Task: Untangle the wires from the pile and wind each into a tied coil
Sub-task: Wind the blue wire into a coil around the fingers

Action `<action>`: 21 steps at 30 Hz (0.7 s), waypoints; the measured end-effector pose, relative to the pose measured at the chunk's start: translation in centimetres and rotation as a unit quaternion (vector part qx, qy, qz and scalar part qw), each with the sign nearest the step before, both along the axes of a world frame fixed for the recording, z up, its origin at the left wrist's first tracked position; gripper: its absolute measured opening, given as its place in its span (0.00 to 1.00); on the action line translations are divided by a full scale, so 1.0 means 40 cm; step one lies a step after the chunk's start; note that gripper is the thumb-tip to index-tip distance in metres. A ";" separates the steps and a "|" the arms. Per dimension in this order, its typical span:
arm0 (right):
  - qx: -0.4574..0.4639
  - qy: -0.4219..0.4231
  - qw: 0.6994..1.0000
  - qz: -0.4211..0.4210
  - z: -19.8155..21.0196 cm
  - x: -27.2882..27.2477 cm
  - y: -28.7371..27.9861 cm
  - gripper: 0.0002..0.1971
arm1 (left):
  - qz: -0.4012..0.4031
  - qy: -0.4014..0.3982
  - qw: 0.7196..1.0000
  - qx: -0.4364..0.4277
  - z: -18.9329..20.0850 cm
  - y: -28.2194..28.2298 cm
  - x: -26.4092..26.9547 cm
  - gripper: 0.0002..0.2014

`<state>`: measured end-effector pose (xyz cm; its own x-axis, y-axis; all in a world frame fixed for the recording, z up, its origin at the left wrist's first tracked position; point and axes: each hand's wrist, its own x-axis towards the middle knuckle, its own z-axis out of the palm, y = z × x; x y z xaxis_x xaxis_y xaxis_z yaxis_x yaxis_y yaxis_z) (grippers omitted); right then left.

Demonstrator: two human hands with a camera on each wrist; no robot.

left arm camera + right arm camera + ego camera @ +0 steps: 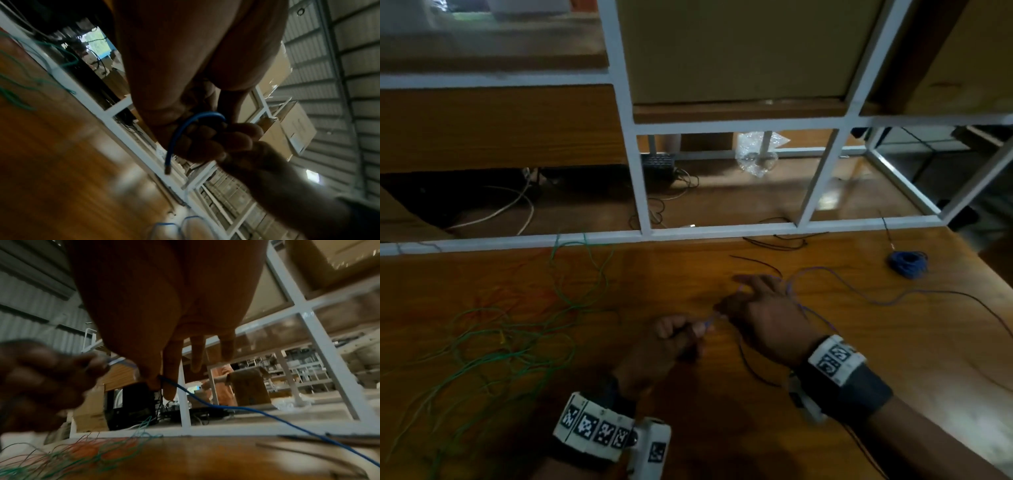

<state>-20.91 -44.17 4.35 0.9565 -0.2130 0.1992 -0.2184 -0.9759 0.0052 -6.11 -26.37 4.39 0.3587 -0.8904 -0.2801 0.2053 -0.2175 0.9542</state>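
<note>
A thin blue wire (710, 320) spans the short gap between my two hands and trails off to the right over the wooden table (914, 346). My left hand (681, 334) makes a fist round the wire (195, 117) near its end, and the bare tip (167, 170) sticks out below the fingers. My right hand (722, 308) pinches the same wire (185, 390) between thumb and forefinger (169, 386), while its other fingers point forward. A tangled pile of green and red wires (517, 329) lies at the left. One wound blue coil (907, 263) sits far right.
A white metal shelf frame (688, 234) runs along the table's back edge, with cardboard boxes and cables behind it. Loose black wires (777, 241) lie by the frame. A dark wire (753, 371) curves beneath my right wrist. The table's right edge slants down at the far right.
</note>
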 end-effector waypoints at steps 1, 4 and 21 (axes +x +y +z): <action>0.029 -0.007 1.000 0.000 -0.012 -0.001 -0.002 0.19 | 0.009 0.013 1.000 -0.014 0.014 -0.008 -0.009 0.10; 0.141 -0.003 0.989 -0.036 -0.063 -0.035 -0.065 0.19 | 0.003 0.044 0.999 -0.026 0.035 -0.009 -0.015 0.16; 0.516 -0.163 0.830 -0.137 0.038 -0.167 0.223 0.13 | 0.005 0.125 0.988 -0.091 0.060 -0.014 -0.131 0.12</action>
<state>-27.59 -35.25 5.85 0.7752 -0.6316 0.0136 -0.2595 -0.3381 -0.9046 -11.36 -26.94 6.79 0.3068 -0.9312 -0.1966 0.4404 -0.0442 0.8967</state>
